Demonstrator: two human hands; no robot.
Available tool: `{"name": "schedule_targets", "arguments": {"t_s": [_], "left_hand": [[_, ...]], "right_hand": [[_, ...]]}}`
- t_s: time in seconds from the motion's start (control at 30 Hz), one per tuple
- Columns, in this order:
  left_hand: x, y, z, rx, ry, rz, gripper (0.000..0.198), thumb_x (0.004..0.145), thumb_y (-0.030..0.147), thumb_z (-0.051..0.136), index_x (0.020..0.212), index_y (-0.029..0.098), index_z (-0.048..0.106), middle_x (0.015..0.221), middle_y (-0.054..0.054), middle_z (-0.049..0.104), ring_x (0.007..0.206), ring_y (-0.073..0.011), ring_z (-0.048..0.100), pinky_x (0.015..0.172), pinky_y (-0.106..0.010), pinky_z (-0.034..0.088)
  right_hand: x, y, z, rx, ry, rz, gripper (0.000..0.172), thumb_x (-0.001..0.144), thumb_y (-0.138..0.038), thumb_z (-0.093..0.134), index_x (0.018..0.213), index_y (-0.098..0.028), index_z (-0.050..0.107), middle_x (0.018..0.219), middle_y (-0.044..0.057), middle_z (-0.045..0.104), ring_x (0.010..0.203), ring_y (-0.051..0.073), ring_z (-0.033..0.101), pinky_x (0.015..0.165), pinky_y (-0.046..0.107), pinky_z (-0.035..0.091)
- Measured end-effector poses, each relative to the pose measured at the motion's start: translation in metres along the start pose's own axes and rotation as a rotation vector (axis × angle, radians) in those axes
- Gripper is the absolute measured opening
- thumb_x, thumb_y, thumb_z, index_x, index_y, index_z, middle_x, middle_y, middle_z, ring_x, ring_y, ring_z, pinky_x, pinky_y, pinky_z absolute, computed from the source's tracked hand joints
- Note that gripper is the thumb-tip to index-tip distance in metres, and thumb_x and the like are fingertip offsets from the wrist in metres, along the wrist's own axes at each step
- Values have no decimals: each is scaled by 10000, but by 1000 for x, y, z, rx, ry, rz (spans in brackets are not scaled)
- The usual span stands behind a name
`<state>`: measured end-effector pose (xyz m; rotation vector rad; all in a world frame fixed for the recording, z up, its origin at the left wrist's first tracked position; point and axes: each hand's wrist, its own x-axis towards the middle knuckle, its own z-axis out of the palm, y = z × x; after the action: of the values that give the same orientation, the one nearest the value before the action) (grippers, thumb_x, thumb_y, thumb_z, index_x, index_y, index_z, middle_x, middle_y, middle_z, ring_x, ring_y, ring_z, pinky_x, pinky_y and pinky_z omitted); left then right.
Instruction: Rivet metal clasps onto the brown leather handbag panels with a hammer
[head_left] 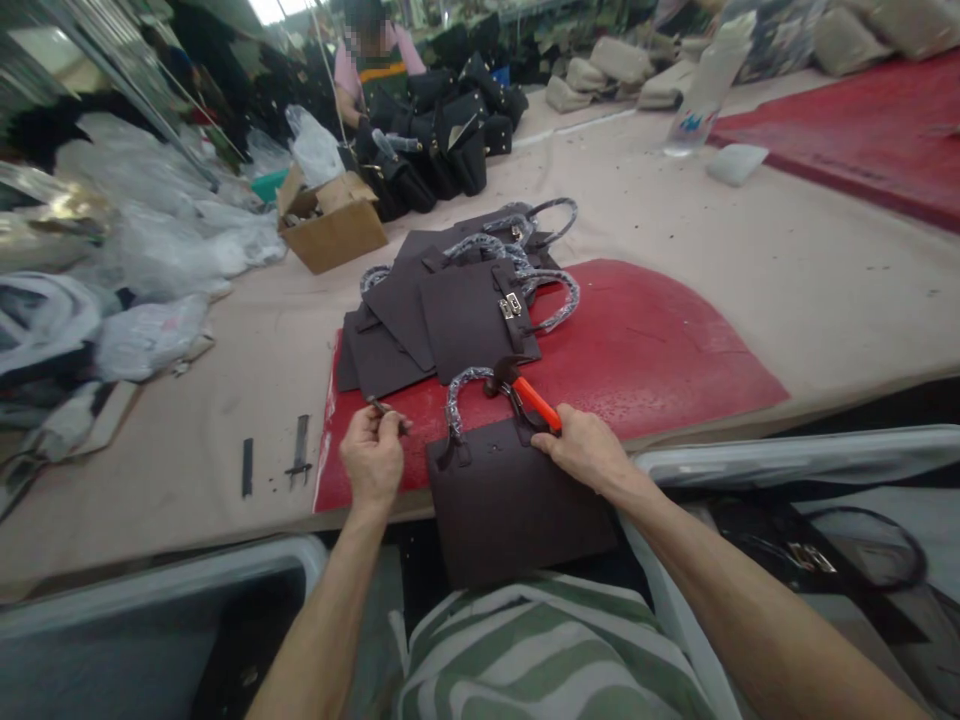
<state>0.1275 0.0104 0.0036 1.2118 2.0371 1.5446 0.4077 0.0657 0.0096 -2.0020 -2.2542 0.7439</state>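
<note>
My right hand [589,448] is closed round the orange handle of a hammer [536,402], whose dark head lies over the wrapped handle of a dark brown bag panel [517,505]. That panel hangs partly over the table's front edge, against my lap. To its left, my left hand [373,455] pinches a small dark metal tool [386,410], too small to name exactly. Just beyond my hands lies a pile of similar brown bag panels [472,310] with plastic-wrapped handles, the top one bearing a metal turn lock [511,306].
A red mat [660,340] lies under the work. Dark strips [247,467] rest at left. Farther back are a cardboard box [334,235], black bags [442,140], a person [382,60] and a bottle [705,95]. Bins [810,450] flank my lap.
</note>
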Motion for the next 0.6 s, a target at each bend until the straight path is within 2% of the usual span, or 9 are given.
{"name": "schedule_targets", "arguments": {"t_s": [0.1,0.17,0.27,0.37,0.47,0.53,0.6], "left_hand": [[43,-27,-35,549,41,10,157,878,291,586,947,175,665,820,-61,715,797,-241,690,820,-377,539],[65,-44,-55,774,38,-29,155,884,266,587,963,167,677,840,-89,720,843,-276,686,844,-412,513],[87,-60,-80,879,54,-86,134,873,220,596,951,150,679,805,-117,716,818,-292,682,803,-413,502],[96,-65,-95,940,68,-87,99,822,202,650,892,144,688,821,-142,715,822,-293,678,784,-382,494],[84,-60,-89,937,49,-24,127,863,214,598,912,150,696,987,-168,710,950,-291,663,855,-373,478],[60,-51,-72,870,12,36,192,928,242,516,923,169,694,1026,-145,698,981,-270,648,883,-361,469],[28,-39,-48,742,-60,107,246,970,296,479,873,191,680,937,-104,687,906,-247,642,849,-350,476]], "right_hand": [[0,-1,-3,2,-10,-8,330,882,-473,620,1011,-169,622,948,142,733,894,290,696,656,324,376],[-1,-1,-5,9,-19,-23,307,891,-466,611,996,-178,618,943,136,734,896,293,697,659,326,380],[4,4,-2,-20,-35,-33,292,911,-465,584,971,-181,615,927,145,733,885,307,697,665,335,395],[15,10,4,-62,-45,-36,304,922,-490,565,926,-188,606,877,150,725,854,324,696,657,347,402],[18,9,3,-56,-60,-52,298,923,-490,571,912,-192,591,892,146,722,870,319,692,672,343,405],[12,6,-1,-41,-59,-45,287,921,-474,578,933,-188,585,928,144,722,889,311,689,676,334,403],[6,1,-5,-12,-40,-10,284,913,-454,590,979,-179,583,945,140,721,903,306,687,680,325,404]]}}
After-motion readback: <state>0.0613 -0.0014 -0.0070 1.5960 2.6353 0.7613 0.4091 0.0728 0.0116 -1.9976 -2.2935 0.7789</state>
